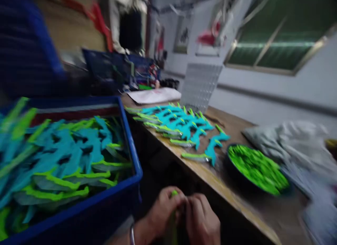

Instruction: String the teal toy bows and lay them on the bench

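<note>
"Fingers of the left hand (167,204) are pinched narrow on a lime-green piece (174,193), its tip poking up between them."

"And the right hand (202,218)?"

"Curled in, right beside the left. Whether it grips the piece too, I cannot tell; that part is dark and blurred."

"Where are the 2 hands?"

"In front of the near edge of the table (279,210), with the blue crate (116,203) on their left, heaped with turquoise parts (89,143) that have lime-green and grey sections."

"What does the table carry?"

"More turquoise-and-green parts (176,120), overlapping in a row, with 1 lying apart at the near end. A dark bowl (237,180) full of lime-green pieces (258,169) stands near it, beside a white sack (295,136)."
</note>
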A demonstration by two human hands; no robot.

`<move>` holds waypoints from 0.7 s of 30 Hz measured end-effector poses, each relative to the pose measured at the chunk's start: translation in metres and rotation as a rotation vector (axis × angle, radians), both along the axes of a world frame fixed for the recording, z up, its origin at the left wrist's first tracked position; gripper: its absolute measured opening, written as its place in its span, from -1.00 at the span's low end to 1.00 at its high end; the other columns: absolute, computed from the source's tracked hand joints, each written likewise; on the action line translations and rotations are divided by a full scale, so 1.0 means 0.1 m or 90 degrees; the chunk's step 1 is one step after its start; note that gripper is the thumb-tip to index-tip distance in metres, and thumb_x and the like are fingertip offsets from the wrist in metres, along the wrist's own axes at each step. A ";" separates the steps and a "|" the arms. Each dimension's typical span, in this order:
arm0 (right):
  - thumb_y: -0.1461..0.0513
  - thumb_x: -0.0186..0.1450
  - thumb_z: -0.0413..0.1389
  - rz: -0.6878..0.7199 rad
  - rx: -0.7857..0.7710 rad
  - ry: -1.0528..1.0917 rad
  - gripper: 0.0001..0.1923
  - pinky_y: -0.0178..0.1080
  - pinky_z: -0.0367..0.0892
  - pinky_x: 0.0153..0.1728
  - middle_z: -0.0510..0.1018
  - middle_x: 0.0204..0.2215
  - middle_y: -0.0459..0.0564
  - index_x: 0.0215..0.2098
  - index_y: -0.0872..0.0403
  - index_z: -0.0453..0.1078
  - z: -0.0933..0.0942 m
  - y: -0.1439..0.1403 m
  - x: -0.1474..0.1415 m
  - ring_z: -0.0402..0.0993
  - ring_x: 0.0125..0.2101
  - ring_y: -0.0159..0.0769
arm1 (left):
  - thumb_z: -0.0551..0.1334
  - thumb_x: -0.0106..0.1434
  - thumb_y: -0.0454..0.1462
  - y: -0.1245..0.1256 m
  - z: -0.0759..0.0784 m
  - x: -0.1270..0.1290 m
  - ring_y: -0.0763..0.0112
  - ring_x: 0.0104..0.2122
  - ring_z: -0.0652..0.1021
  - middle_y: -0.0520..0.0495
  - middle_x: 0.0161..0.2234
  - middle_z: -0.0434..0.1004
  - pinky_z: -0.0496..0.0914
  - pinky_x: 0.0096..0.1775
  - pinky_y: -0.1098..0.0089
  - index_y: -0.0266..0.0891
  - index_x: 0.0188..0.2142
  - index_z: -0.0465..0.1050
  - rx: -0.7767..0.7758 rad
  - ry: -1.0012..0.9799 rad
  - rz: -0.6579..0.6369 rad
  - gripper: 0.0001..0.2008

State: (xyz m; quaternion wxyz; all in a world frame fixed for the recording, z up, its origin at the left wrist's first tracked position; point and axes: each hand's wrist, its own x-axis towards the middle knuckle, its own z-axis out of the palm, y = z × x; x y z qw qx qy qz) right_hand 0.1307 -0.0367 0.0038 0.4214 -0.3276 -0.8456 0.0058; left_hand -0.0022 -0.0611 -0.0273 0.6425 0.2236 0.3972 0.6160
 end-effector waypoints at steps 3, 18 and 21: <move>0.35 0.47 -0.02 -0.021 0.029 -0.013 -0.77 -0.28 0.35 -0.43 0.44 -0.41 0.03 -0.34 0.12 0.37 -0.07 0.05 0.02 0.42 -0.43 -0.30 | 0.47 0.10 -0.03 0.03 -0.04 0.02 0.63 -0.68 0.30 0.16 -0.59 0.33 0.21 -0.62 0.56 -0.28 -0.33 0.38 -0.023 -0.025 -0.040 -0.58; 0.31 0.38 0.19 0.090 -0.460 0.285 -0.92 -0.35 0.37 -0.33 0.48 -0.32 -0.08 -0.31 0.08 0.45 -0.08 0.13 0.08 0.47 -0.35 -0.40 | 0.41 0.20 -0.12 0.16 -0.06 -0.04 0.58 -0.67 0.31 0.10 -0.66 0.30 0.27 -0.62 0.56 -0.30 -0.40 0.47 -0.021 -0.019 -0.129 -0.72; 0.32 0.41 0.15 0.105 -0.450 0.273 -0.92 -0.35 0.38 -0.32 0.50 -0.31 -0.06 -0.26 0.09 0.48 -0.07 0.15 0.09 0.48 -0.34 -0.40 | 0.41 0.20 -0.12 0.17 -0.07 -0.04 0.57 -0.67 0.32 0.10 -0.65 0.31 0.28 -0.62 0.55 -0.30 -0.39 0.49 -0.012 -0.025 -0.131 -0.72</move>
